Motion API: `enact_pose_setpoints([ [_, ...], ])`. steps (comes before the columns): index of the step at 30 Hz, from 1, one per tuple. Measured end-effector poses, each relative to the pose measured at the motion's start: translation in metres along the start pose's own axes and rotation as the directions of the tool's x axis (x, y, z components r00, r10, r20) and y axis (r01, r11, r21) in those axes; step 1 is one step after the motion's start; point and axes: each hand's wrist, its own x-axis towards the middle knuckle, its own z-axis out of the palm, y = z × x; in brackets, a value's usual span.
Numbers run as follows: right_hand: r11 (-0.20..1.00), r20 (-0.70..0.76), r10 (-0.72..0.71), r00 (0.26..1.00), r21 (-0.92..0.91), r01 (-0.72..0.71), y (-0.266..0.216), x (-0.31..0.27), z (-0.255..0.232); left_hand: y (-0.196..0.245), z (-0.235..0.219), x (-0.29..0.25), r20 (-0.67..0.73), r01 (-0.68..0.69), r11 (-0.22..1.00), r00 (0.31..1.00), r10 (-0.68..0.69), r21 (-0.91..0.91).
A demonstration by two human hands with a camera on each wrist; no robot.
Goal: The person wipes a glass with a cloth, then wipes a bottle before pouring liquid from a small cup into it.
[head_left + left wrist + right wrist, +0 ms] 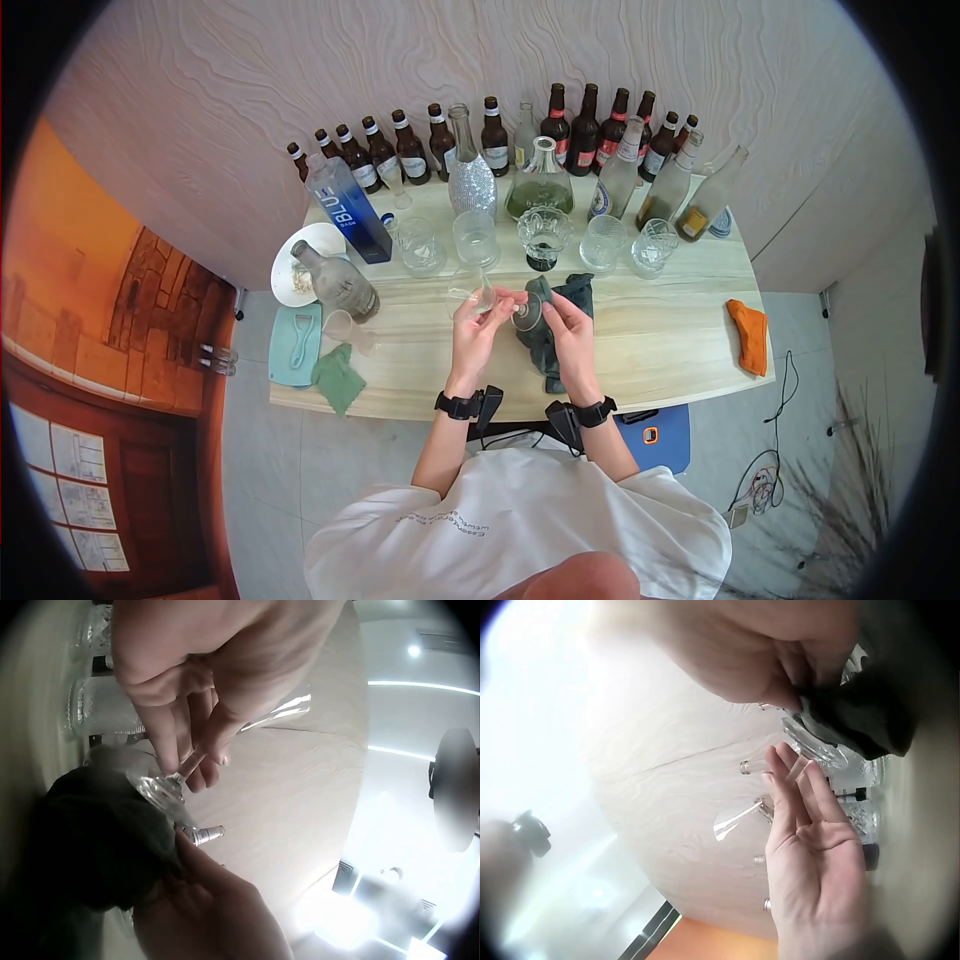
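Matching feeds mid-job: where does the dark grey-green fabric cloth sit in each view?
Head: dark grey-green fabric cloth, slightly right of and below centre.
Left wrist: cloth, lower left.
Right wrist: cloth, upper right.
Shared landmark: round foot of the clear stemmed glass, next to the cloth in all three.

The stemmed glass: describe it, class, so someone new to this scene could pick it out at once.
Find the table, then look above its near side. There the left hand pinches the glass by its stem, and the right hand holds a dark cloth at its round foot. Unlike the row of glasses behind, it is held above the table.
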Motion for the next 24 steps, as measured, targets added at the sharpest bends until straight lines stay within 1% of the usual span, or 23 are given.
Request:
enact_pose_setpoints([
  [1, 1.0, 0.03, 0.011, 0.999, -0.006, -0.011, -0.001, 0.001, 0.0, -0.002, 0.001, 0.001, -0.002, -0.006, 0.999, 1.0, 0.006, -0.031],
  [4, 0.997, 0.117, -0.02, 0.993, -0.076, 0.029, 0.015, 0.004, 0.001, -0.01, -0.002, 0.013, -0.038, -0.032, 0.998, 0.999, 0.03, -0.057],
  [7, 0.988, 0.116, 0.087, 0.989, -0.14, -0.07, 0.015, -0.004, 0.0, -0.02, -0.012, 0.025, -0.076, -0.033, 0.999, 0.997, 0.03, -0.035],
  [8, 0.99, 0.112, 0.095, 0.989, -0.113, -0.083, 0.014, -0.006, -0.001, -0.022, -0.013, 0.025, -0.082, -0.024, 0.999, 0.996, 0.021, -0.038],
  [10, 0.997, 0.063, 0.039, 0.997, -0.068, -0.035, 0.016, -0.005, -0.001, -0.024, -0.014, 0.024, -0.095, -0.005, 0.999, 0.995, 0.0, -0.045],
  [11, 0.999, 0.038, 0.013, 0.999, -0.048, -0.011, 0.016, -0.004, -0.001, -0.025, -0.013, 0.022, -0.07, 0.012, 0.998, 0.997, -0.016, -0.056],
  [13, 1.0, -0.031, 0.015, 0.999, 0.003, -0.015, 0.01, -0.002, 0.002, -0.024, -0.008, 0.012, -0.022, 0.045, 0.996, 0.999, -0.047, -0.076],
  [14, 0.999, -0.064, 0.016, 0.998, 0.029, -0.014, 0.007, -0.001, 0.004, -0.023, -0.006, 0.009, -0.023, 0.033, 0.996, 0.999, -0.035, -0.081],
  [17, 1.0, -0.006, 0.004, 1.0, -0.026, -0.005, 0.005, 0.001, 0.004, -0.016, 0.002, 0.004, -0.041, -0.008, 0.995, 0.999, 0.004, -0.098],
  [20, 0.991, 0.11, 0.03, 0.993, -0.132, -0.015, 0.014, -0.002, 0.004, -0.008, 0.002, 0.01, -0.092, -0.038, 0.995, 0.995, 0.03, -0.089],
  [22, 0.987, 0.115, 0.067, 0.991, -0.151, -0.05, 0.015, -0.008, 0.004, -0.012, -0.004, 0.015, -0.135, -0.031, 0.998, 0.991, 0.023, -0.058],
  [23, 0.985, 0.117, 0.087, 0.989, -0.159, -0.068, 0.015, -0.01, 0.005, -0.016, -0.006, 0.017, -0.133, -0.031, 0.997, 0.991, 0.022, -0.066],
  [24, 0.983, 0.078, 0.111, 0.991, -0.152, -0.098, 0.012, -0.013, 0.004, -0.021, -0.009, 0.017, -0.131, -0.029, 0.997, 0.991, 0.019, -0.075],
])
